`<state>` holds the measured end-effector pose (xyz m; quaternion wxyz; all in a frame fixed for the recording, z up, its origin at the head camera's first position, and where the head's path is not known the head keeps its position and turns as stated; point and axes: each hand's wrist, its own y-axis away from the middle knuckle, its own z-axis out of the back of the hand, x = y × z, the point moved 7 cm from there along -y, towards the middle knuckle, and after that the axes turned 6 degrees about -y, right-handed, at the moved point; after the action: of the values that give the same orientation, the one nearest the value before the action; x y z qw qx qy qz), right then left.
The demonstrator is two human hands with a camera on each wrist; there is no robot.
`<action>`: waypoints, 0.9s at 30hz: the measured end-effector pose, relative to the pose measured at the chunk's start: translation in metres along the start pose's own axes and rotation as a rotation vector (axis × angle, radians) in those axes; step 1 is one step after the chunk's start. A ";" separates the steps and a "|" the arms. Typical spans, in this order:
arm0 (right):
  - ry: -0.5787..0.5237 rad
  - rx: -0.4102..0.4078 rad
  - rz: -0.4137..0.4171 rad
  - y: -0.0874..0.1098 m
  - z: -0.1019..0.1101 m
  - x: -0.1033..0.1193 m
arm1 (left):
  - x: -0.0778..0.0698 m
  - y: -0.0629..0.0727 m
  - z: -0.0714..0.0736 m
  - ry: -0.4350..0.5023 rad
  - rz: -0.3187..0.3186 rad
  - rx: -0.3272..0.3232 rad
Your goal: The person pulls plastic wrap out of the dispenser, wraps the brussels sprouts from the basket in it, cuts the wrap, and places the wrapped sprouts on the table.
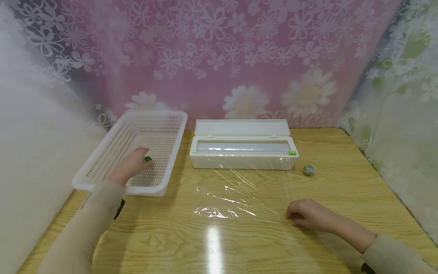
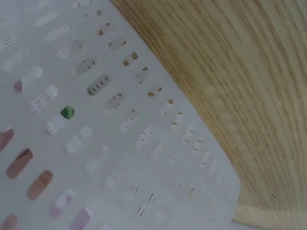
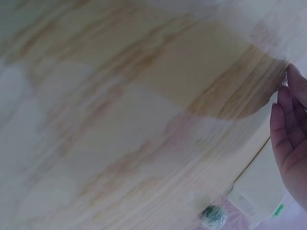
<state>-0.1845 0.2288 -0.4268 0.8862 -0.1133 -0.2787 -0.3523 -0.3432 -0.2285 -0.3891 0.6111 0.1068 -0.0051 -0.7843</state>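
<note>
My left hand (image 1: 131, 165) reaches into the white slotted plastic basket (image 1: 175, 158). A small round green piece (image 1: 148, 159) shows between its thumb and index finger; I cannot tell whether they grip it. Through the basket wall in the left wrist view, a bit of the green piece (image 2: 67, 112) shows. A sheet of clear plastic wrap (image 1: 236, 194) stretches toward me from a white dispenser box (image 1: 243, 162), its lid raised. At the sheet's near right corner my right hand (image 1: 309, 215) pinches the film, thumb against curled fingers.
Right of the box sits a small greenish ball wrapped in film (image 1: 308, 170). A green tab (image 1: 292, 152) marks the box's right end. Behind the wooden table (image 1: 161, 238) hangs a pink flowered cloth (image 1: 205, 68), with pale cloth at both sides.
</note>
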 end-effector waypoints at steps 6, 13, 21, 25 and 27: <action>-0.003 -0.013 0.021 0.000 0.000 0.001 | 0.003 0.000 -0.015 0.041 0.002 0.120; -0.004 -0.005 0.002 0.000 0.000 0.001 | 0.001 0.004 -0.023 0.061 -0.008 0.178; -0.001 -0.006 0.004 0.001 0.000 0.000 | 0.001 0.004 -0.025 0.052 0.000 0.204; 0.002 -0.006 0.004 0.001 -0.001 0.000 | 0.003 0.002 -0.024 0.026 0.002 0.170; 0.002 -0.009 0.011 0.001 -0.001 0.000 | 0.005 0.002 -0.024 0.008 0.005 0.145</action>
<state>-0.1839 0.2290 -0.4276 0.8880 -0.1183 -0.2755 -0.3487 -0.3386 -0.2308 -0.4126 0.6036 0.1538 -0.0598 -0.7800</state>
